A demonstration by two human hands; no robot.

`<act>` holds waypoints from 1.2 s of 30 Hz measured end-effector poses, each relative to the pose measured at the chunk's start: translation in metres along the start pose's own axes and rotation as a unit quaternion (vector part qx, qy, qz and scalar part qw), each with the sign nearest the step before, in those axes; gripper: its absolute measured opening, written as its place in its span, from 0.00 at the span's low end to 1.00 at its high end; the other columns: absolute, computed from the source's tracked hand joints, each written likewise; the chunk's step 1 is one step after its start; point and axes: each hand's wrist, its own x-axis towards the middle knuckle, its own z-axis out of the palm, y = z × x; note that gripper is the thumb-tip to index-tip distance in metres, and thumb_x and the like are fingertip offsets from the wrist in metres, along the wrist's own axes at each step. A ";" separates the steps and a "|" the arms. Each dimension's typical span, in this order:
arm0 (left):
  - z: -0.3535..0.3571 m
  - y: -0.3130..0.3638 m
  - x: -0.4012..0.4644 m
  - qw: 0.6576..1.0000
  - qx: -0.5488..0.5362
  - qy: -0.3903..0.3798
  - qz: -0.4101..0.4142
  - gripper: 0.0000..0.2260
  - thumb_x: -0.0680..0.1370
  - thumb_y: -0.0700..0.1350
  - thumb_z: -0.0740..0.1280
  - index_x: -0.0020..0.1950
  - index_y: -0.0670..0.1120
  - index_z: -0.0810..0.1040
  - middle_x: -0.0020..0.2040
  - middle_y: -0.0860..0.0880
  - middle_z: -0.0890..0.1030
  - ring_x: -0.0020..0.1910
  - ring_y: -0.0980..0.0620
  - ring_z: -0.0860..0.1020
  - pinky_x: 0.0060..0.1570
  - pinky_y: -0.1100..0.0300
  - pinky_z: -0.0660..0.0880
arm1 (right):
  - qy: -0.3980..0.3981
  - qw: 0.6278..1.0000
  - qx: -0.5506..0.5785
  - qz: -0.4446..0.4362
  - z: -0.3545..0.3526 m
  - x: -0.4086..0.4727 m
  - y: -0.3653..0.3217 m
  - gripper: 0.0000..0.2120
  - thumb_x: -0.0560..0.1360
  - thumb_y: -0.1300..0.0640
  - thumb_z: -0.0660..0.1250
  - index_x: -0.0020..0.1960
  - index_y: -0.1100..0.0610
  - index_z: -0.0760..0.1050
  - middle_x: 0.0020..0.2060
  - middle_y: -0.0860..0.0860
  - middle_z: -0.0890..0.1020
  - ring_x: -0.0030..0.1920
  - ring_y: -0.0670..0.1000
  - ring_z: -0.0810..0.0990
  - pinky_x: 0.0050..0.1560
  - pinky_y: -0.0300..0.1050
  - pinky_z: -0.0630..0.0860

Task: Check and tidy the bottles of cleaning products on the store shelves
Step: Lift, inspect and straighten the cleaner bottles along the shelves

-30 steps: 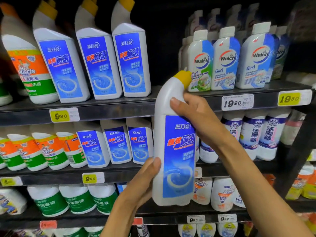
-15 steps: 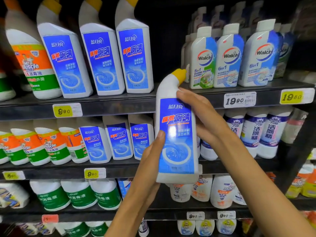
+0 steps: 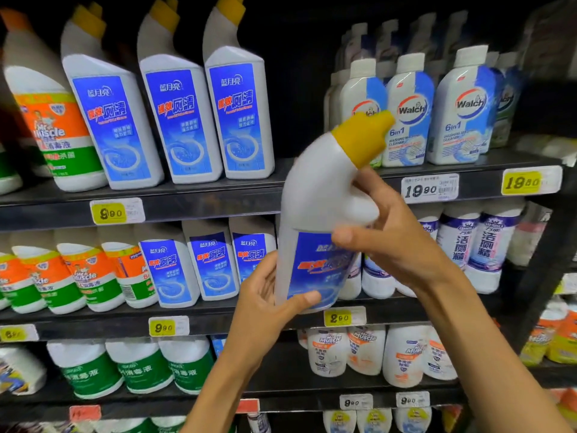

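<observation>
Tilting now toward the dark metal store shelves [image 3: 199,198], the white plastic toilet-cleaner bottle with the blue label [image 3: 315,220] has risen since a second ago and is turning, its label swinging off to one side; it hangs in mid-air before the gap on the upper shelf. The right hand [image 3: 396,242] wraps its shoulder, the left hand [image 3: 265,304] clasps its base, both gripping firmly. Its slanted yellow cap [image 3: 363,137] points right. Probably inspection is finishing and reshelving beside its matching blue-labelled bottles [image 3: 175,120] comes next.
</observation>
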 end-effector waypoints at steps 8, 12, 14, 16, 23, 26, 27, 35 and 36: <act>0.009 0.004 -0.005 1.000 -0.008 -0.011 -0.009 0.22 0.61 0.58 0.79 0.53 0.58 0.80 0.52 0.51 0.84 0.52 0.50 0.83 0.46 0.62 0.79 | 0.051 0.997 0.029 0.041 0.001 -0.007 0.002 0.22 0.61 0.45 0.78 0.54 0.49 0.80 0.46 0.47 0.85 0.47 0.46 0.84 0.44 0.39 0.79; 0.024 0.012 -0.001 0.996 -0.046 0.063 -0.036 0.14 0.62 0.55 0.79 0.45 0.55 0.83 0.45 0.51 0.86 0.44 0.52 0.84 0.37 0.64 0.79 | 0.181 0.979 0.057 0.078 0.008 0.007 0.006 0.21 0.70 0.49 0.72 0.57 0.56 0.72 0.45 0.52 0.85 0.43 0.50 0.84 0.42 0.43 0.81; 0.032 0.016 0.003 0.992 -0.070 0.088 -0.051 0.18 0.61 0.58 0.77 0.45 0.51 0.82 0.44 0.50 0.86 0.43 0.51 0.85 0.35 0.63 0.79 | 0.224 0.969 0.044 0.091 0.012 0.010 0.007 0.23 0.68 0.48 0.71 0.58 0.57 0.71 0.45 0.54 0.85 0.42 0.50 0.85 0.40 0.44 0.81; 0.039 0.020 0.004 0.989 -0.092 0.093 -0.073 0.20 0.61 0.60 0.72 0.46 0.49 0.81 0.44 0.49 0.86 0.42 0.51 0.85 0.34 0.63 0.79 | 0.250 0.963 0.009 0.097 0.015 0.014 0.009 0.22 0.69 0.49 0.70 0.58 0.58 0.70 0.47 0.56 0.84 0.42 0.51 0.85 0.39 0.43 0.81; 0.038 0.044 0.031 0.996 0.026 0.065 -0.055 0.27 0.66 0.60 0.66 0.58 0.43 0.75 0.53 0.46 0.83 0.49 0.52 0.83 0.48 0.56 0.80 | 0.234 0.969 -0.041 0.074 0.005 0.040 -0.003 0.13 0.77 0.51 0.65 0.57 0.58 0.71 0.42 0.52 0.85 0.41 0.50 0.85 0.35 0.39 0.79; 0.037 0.061 0.061 0.992 0.054 0.112 0.022 0.19 0.75 0.47 0.68 0.62 0.41 0.71 0.55 0.48 0.81 0.50 0.56 0.81 0.47 0.62 0.79 | 0.235 0.969 -0.052 0.047 -0.002 0.066 -0.009 0.15 0.78 0.52 0.65 0.59 0.61 0.70 0.43 0.53 0.85 0.41 0.50 0.85 0.36 0.41 0.79; 0.038 0.066 0.071 0.990 0.067 0.122 0.035 0.18 0.77 0.45 0.67 0.63 0.41 0.70 0.56 0.47 0.80 0.52 0.54 0.81 0.49 0.60 0.79 | 0.240 0.968 -0.059 0.042 -0.005 0.075 -0.010 0.14 0.78 0.52 0.64 0.58 0.60 0.70 0.42 0.51 0.85 0.40 0.49 0.85 0.36 0.40 0.79; 0.033 0.079 0.127 0.976 0.116 0.156 0.094 0.14 0.78 0.41 0.66 0.62 0.38 0.71 0.56 0.45 0.79 0.49 0.55 0.79 0.49 0.66 0.77 | 0.222 0.958 -0.181 0.006 -0.029 0.129 -0.023 0.13 0.79 0.53 0.64 0.58 0.59 0.69 0.48 0.52 0.83 0.44 0.45 0.84 0.41 0.38 0.80; 0.033 0.077 0.129 0.975 0.119 0.160 0.099 0.15 0.78 0.41 0.66 0.63 0.38 0.71 0.57 0.45 0.79 0.50 0.54 0.79 0.51 0.63 0.77 | 0.219 0.957 -0.190 0.002 -0.031 0.133 -0.023 0.14 0.79 0.54 0.64 0.60 0.61 0.70 0.51 0.54 0.83 0.47 0.48 0.84 0.46 0.42 0.81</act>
